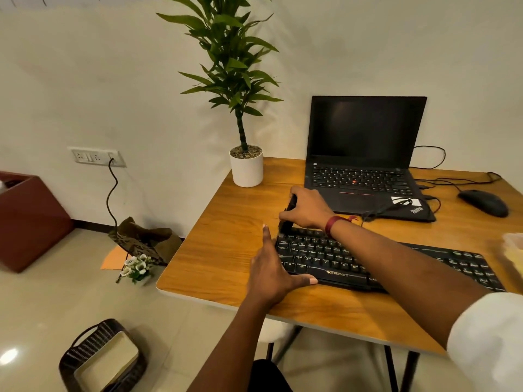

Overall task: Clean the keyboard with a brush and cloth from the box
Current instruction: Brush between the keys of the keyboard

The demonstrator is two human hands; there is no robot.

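Note:
A black keyboard (339, 257) lies on the wooden table (226, 236), in front of me. My right hand (307, 207) grips a black brush (287, 219) held upright, its lower end touching the keyboard's far left corner. My left hand (271, 267) rests at the keyboard's left end, fingers straight along the edge and thumb stretched along the front edge. At the right edge of the view a pale, translucent box (513, 250) shows only in part. No cloth is visible.
An open black laptop (365, 154) stands behind the keyboard, with a black mouse (484, 202) and cables to its right. A potted plant (246, 165) sits at the table's back left corner. On the floor lie a woven basket (102, 357), a brown bin (28, 219) and a bag (144, 241).

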